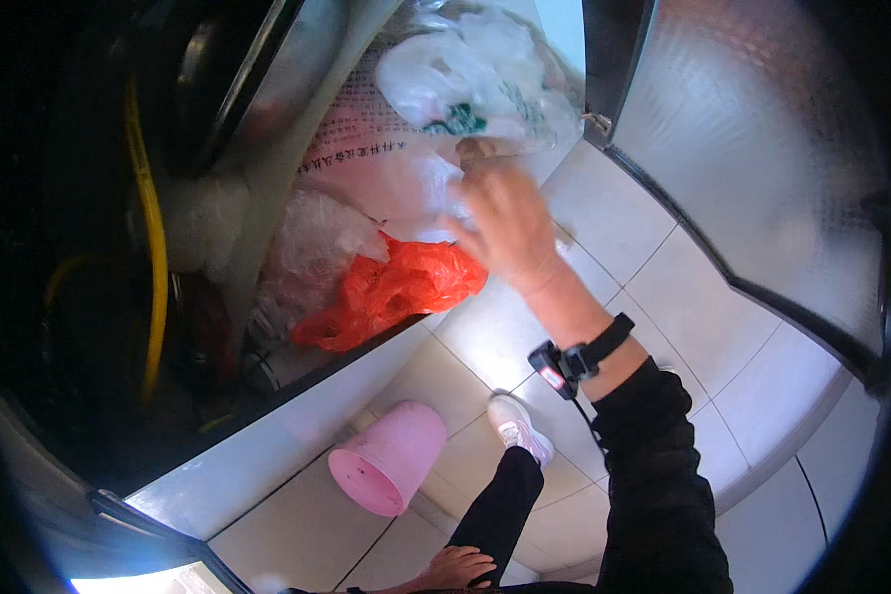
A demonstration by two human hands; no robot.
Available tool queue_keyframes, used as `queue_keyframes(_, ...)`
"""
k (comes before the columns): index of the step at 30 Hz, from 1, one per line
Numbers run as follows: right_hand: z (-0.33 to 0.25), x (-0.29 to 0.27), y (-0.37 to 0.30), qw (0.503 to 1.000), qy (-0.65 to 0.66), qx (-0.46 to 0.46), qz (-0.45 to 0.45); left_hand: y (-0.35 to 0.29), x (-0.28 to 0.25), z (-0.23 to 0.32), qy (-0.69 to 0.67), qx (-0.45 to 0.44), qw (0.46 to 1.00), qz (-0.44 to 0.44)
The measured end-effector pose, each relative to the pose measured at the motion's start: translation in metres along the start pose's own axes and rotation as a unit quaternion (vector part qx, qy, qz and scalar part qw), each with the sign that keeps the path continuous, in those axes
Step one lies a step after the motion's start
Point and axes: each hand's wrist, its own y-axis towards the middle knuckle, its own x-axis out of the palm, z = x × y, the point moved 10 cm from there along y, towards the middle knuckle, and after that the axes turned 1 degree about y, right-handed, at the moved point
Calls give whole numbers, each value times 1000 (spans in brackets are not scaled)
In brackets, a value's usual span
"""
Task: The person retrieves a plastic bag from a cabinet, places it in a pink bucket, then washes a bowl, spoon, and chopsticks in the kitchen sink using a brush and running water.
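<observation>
White plastic bag bundle with green print (465, 64) is lodged at the far end of the open cabinet; right hand (508, 220) is held just below it, fingers partly spread. That hand is motion-blurred, so whether anything is pinched at its fingertips can't be told. Left hand (460, 567) is laid flat on the dark trouser leg (505, 503), fingers slightly apart, nothing seen held. Main risk: red plastic bag (396, 292) is bunched right at the cabinet's front edge, under the right hand's thumb side; if it's brushed by the wrist on a pull, it could be dragged over onto the tiled floor (475, 346). Crumpled clear bag (317, 238) is pressed against it, so both might be taken together. Thin film is easily torn or stretched if yanked by one corner. Cable below the black wrist device (564, 368) is left loose; it could be snagged on a bag or the frosted door (742, 148). Yellow hose (153, 228) is set apart on the left, likely disturbed only by a deep reach. Pink bin (406, 436) is placed near the shoe (520, 428); it could be kicked if footing is shifted.
</observation>
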Motion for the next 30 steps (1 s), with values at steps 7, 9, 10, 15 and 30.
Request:
queue_keyframes(7, -21, 58, 17, 989, -89, -64, -101, -6, 2, -1, -22, 12, 998, 65)
queue_keyframes(9, -1, 47, 57, 995, -81, 24, -44, -7, 15, -6, -22, 3, 999, 40)
queue_keyframes(10, 20, 33, 72, 992, 33, 119, 10, -8, 20, -8, -21, 3, 999, 36)
queue_keyframes(15, 32, -13, 115, 982, 38, 170, 75, -5, 23, -8, -6, 53, 984, 172)
queue_keyframes(30, -3, 69, 4, 966, 112, 192, 131, -2, 12, -1, -15, 15, 996, 83)
